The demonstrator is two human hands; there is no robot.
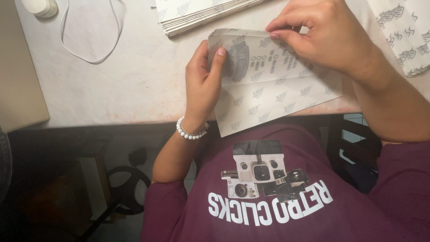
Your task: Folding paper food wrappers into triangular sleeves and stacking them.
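Note:
A white paper bag (268,89) printed with small grey leaf marks lies flat over the near edge of the pale table (134,80). My left hand (204,80) grips the bag's left edge, thumb on top. My right hand (322,33) pinches the folded strip along the bag's far end, fingertips pressed on the crease. A white bead bracelet (191,131) circles my left wrist.
A stack of the same flat paper bags (197,13) lies at the back of the table. More printed bags (405,36) sit at the right. A white loop of cord (92,31) and a small white round thing (40,6) are at the back left.

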